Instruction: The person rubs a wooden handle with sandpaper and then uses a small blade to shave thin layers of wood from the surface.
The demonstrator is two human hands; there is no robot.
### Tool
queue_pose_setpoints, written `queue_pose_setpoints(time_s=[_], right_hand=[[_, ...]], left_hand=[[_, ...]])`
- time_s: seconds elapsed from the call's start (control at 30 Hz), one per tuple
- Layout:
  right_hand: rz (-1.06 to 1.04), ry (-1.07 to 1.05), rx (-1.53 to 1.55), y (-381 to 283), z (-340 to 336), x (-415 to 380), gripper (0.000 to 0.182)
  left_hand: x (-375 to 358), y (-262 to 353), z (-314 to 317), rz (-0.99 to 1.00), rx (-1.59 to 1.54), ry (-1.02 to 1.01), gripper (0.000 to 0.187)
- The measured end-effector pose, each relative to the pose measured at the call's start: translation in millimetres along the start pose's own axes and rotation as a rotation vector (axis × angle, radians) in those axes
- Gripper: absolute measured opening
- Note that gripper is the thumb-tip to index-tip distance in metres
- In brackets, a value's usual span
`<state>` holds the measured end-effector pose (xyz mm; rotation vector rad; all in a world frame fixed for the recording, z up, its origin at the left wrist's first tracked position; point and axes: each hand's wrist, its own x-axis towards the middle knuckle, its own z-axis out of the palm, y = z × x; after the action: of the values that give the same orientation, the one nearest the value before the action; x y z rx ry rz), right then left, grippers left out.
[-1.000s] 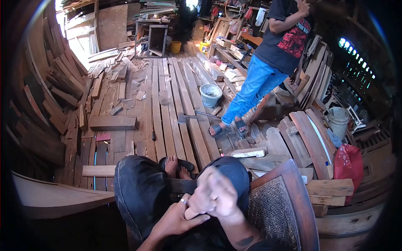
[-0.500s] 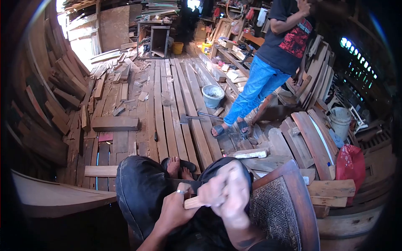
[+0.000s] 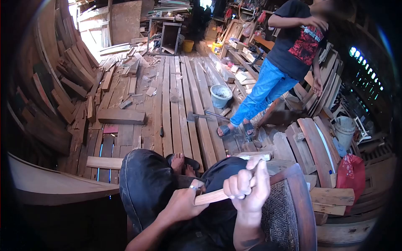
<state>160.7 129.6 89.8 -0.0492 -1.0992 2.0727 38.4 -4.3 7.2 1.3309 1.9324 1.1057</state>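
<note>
Wearer's hands (image 3: pixel 182 204) (image 3: pixel 248 186): two. Wooden stick (image 3: pixel 213 196): one. Standing person (image 3: pixel 274 79): one. Strapped sandals (image 3: pixel 225 130) (image 3: pixel 249 126): two. Grey buckets (image 3: pixel 220 101) (image 3: pixel 344 133): two.

Plank floor (image 3: pixel 125 138), timber block (image 3: pixel 122 116), bucket (image 3: pixel 220 102) atop

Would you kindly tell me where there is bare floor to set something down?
The floorboards look bare between the small dark-handled tool and the axe-like tool. Stacked boards crowd the right, leaning planks the left.

Your left hand (image 3: pixel 180 205) and right hand (image 3: pixel 248 186) grip a wooden stick (image 3: pixel 212 196); a person (image 3: pixel 289 52) in blue jeans (image 3: pixel 264 90) stands beyond, at right.
</note>
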Motion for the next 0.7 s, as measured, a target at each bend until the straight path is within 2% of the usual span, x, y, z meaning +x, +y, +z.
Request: queue_pose_setpoints(time_s=[0.07, 0.1, 0.17, 0.2, 0.27, 0.3, 0.33, 0.4, 0.47, 0.5, 0.57, 0.6, 0.7], right_hand=[[-0.065, -0.038, 0.016, 2.8, 3.9, -1.6, 0.043], [-0.073, -0.055, -0.033, 8.5, 12.2, -3.3, 0.037], [0.001, -0.285, -0.081, 8.9, 4.4, -8.4, 0.034], [-0.029, -0.282, -0.035, -3.2, -2.2, -9.1, 0.036], [-0.090, -0.280, 0.057, -28.8, -7.8, -6.5, 0.040], [-0.083, -0.403, 0.414, -42.6, -2.5, 2.2, 0.040], [-0.154, -0.496, 0.382, -44.5, -4.7, 6.5, 0.044], [-0.055, -0.391, 0.039, -19.4, -38.9, -17.4, 0.048], [0.092, -0.426, 0.003, -1.6, -12.8, -14.0, 0.053], [0.059, -0.349, -0.038, 0.3, -4.4, -12.3, 0.050], [-0.126, -0.221, 0.132, 3.0, -2.8, 5.1, 0.045], [-0.146, -0.146, 0.232, 0.1, -4.4, 9.0, 0.040], [-0.107, -0.077, -0.046, 26.7, 10.0, 6.7, 0.041]], left_hand=[[5.3, 1.2, 1.6, 0.102, 0.000, 0.022, 0.046], [6.7, 2.2, 5.2, 0.150, -0.009, 0.039, 0.046], [9.9, -2.1, 10.4, 0.177, -0.127, -0.049, 0.046], [9.3, -3.9, 12.6, 0.185, -0.187, -0.093, 0.045], [9.7, -1.0, 0.9, 0.039, -0.173, -0.285, 0.048], [10.2, 2.1, -3.7, -0.027, -0.165, -0.380, 0.050], [7.8, 5.2, -4.5, 0.011, -0.129, -0.350, 0.049], [6.0, 14.5, -1.8, 0.122, -0.140, -0.323, 0.045], [4.3, 15.5, -1.6, 0.157, -0.152, -0.244, 0.044], [3.7, 13.3, -3.8, 0.138, -0.160, -0.181, 0.044], [0.5, 8.8, -5.6, 0.092, -0.177, -0.056, 0.045], [-0.1, 1.8, -1.9, 0.061, -0.186, -0.024, 0.047], [0.6, 0.0, 21.0, 0.060, -0.245, 0.089, 0.049]])
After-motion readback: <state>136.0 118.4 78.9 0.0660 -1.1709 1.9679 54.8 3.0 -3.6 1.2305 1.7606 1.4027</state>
